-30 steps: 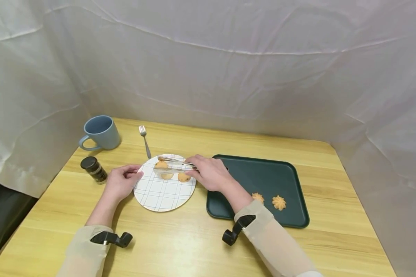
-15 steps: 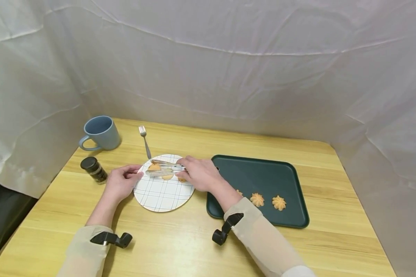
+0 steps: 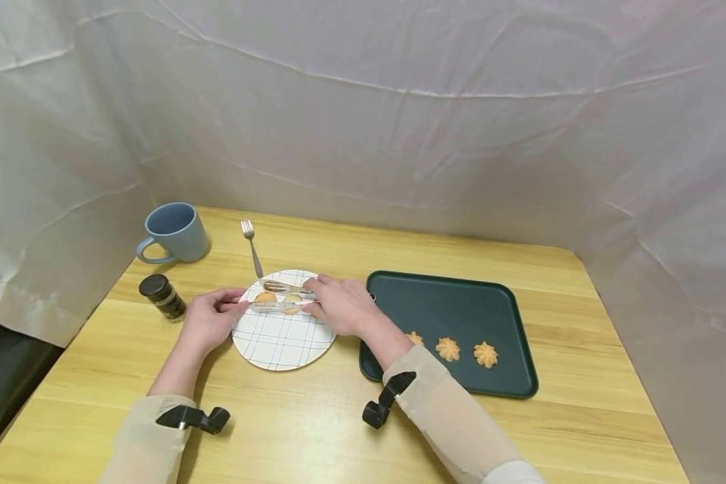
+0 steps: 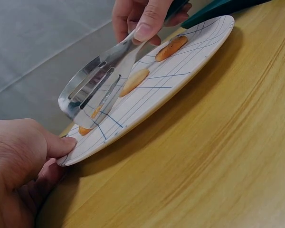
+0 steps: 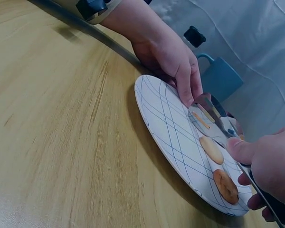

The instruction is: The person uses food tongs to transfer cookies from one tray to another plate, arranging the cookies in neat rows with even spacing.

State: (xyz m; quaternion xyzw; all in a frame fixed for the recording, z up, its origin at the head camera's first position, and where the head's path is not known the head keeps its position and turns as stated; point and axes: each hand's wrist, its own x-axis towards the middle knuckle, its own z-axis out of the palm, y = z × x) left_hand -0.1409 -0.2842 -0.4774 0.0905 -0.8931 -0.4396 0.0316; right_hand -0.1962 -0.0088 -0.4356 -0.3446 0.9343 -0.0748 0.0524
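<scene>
A round white plate (image 3: pixel 284 343) with blue grid lines lies on the table, its left rim pinched by my left hand (image 3: pixel 210 319), thumb on top. My right hand (image 3: pixel 345 306) grips metal tongs (image 4: pixel 118 52) with slotted heads, held over the plate and pointing left. Between the spread heads sits the leftmost round cookie (image 3: pixel 266 296), partly covered by them in the left wrist view. Beside it is a paler cookie (image 5: pixel 211 150), and a browner cookie (image 5: pixel 225 186) lies farther right, under the right hand in the head view.
A dark green tray (image 3: pixel 454 302) stands right of the plate, with flower-shaped cookies (image 3: pixel 448 349) near its front edge. Behind the plate lies a fork (image 3: pixel 251 249). A blue mug (image 3: pixel 177 232) and a black-capped spice jar (image 3: pixel 163 297) are at the left. Pale cloth hangs behind the table.
My right hand has moved left with the tongs, and the leftmost cookie has shifted left along the plate with them. My left hand stays at the rim.
</scene>
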